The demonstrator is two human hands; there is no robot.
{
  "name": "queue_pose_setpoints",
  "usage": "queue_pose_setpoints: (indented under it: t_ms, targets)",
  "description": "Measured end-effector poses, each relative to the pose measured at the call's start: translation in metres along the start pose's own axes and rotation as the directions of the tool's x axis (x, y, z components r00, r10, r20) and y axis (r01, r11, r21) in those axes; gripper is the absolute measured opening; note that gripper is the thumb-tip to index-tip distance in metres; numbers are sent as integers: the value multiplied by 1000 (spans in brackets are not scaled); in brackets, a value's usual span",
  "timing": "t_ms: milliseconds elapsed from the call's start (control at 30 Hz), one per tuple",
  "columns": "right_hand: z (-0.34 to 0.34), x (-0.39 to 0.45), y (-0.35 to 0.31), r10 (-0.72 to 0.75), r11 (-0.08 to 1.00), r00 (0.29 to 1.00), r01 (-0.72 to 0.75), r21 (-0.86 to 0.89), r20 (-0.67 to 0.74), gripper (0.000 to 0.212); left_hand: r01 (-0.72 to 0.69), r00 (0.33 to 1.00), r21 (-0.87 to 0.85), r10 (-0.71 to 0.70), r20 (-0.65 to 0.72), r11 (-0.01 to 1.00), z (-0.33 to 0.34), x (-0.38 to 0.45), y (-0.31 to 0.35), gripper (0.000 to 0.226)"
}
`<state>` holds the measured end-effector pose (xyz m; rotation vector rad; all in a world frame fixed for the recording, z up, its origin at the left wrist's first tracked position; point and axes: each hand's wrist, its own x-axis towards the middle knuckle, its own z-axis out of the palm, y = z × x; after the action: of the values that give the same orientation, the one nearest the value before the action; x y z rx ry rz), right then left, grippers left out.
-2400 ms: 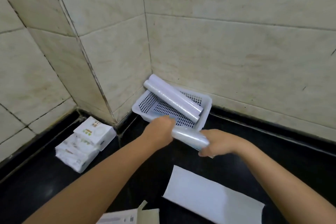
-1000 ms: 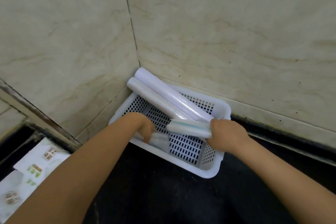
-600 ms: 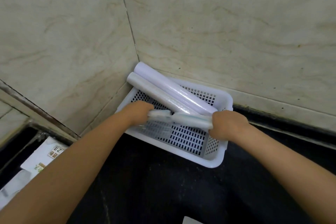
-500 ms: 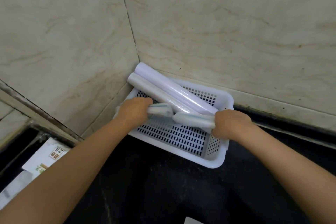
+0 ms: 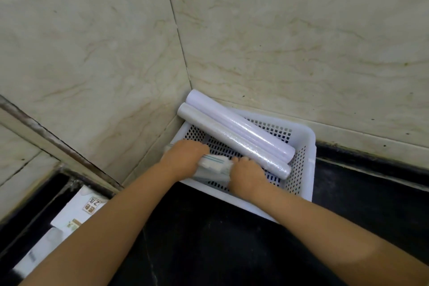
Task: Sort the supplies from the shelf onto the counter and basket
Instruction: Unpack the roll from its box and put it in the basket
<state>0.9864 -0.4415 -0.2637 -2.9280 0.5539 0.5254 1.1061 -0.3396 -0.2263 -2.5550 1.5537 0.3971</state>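
A white perforated basket [image 5: 306, 146] sits in the corner of the black counter against the tiled walls. Two long rolls lie diagonally in it: a lilac roll [image 5: 241, 123] at the back and a pale translucent roll [image 5: 234, 140] beside it. Both my hands are low inside the basket's front left part, pressed on short clear-wrapped rolls with blue stripes [image 5: 214, 165]. My left hand [image 5: 185, 155] covers their left end, my right hand [image 5: 247, 175] their right end. How many short rolls lie under the hands is hidden.
White tissue packs [image 5: 76, 211] lie on the lower black ledge at the left, partly behind my left forearm. The black counter [image 5: 359, 211] runs along the wall to the right of the basket. Beige tiled walls close off the back and left.
Both hands have gone down into the basket with the short striped rolls. My right hand moved left from the basket's right rim toward the left hand.
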Motion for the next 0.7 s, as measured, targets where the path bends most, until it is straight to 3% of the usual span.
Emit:
queue_pose_setpoints:
  t_ms: [100, 167, 267, 367, 467, 567, 633, 700]
  targets:
    - [9, 6, 5, 25, 973, 990, -56, 223, 137, 66, -29, 988, 141, 7, 157, 990, 11, 10, 8, 24]
    - [8, 6, 16, -15, 936, 979, -57, 347, 201, 65, -22, 963, 149, -18, 268, 989, 16, 18, 13, 29]
    - [3, 3, 25, -72, 903, 956, -58, 425, 285, 57, 70, 930, 54, -84, 357, 996, 21, 27, 21, 43]
    - [0, -2, 27, -92, 841, 953, -81, 535, 289, 48, 196, 885, -86, -139, 444, 977, 27, 30, 24, 75]
    - [-1, -11, 30, -90, 853, 952, -79, 516, 294, 60, 217, 859, -136, -123, 497, 967, 27, 35, 20, 88]
    - [-4, -20, 38, -62, 905, 958, -64, 421, 279, 55, 255, 855, -386, -20, 519, 887, 21, 37, 16, 66]
    - [-2, -27, 44, -29, 932, 957, -79, 354, 289, 20, 194, 910, -364, -28, 414, 911, 21, 32, 15, 41]
    - [0, -36, 47, -11, 966, 965, -57, 251, 262, 31, 156, 960, -248, -88, 266, 956, 23, 26, 17, 35]
